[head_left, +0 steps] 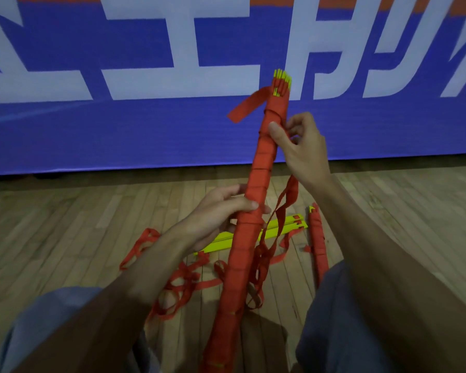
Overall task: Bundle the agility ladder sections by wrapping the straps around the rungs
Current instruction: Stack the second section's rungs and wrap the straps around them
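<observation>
Left hand (221,214) fingers clamped round middle of red-strap-wrapped bundle of yellow plastic rungs (262,168). Right hand (301,149) fingers pinch it higher up, loose red fabric strap (288,195) hanging below them.

A red-wrapped rung bundle (256,195) is gripped mid-length by the left hand (221,211); near its top, strap is pinched by the right hand (299,146).

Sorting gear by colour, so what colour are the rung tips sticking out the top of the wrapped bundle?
Yellow rung tips, clearest in the head view.
</observation>
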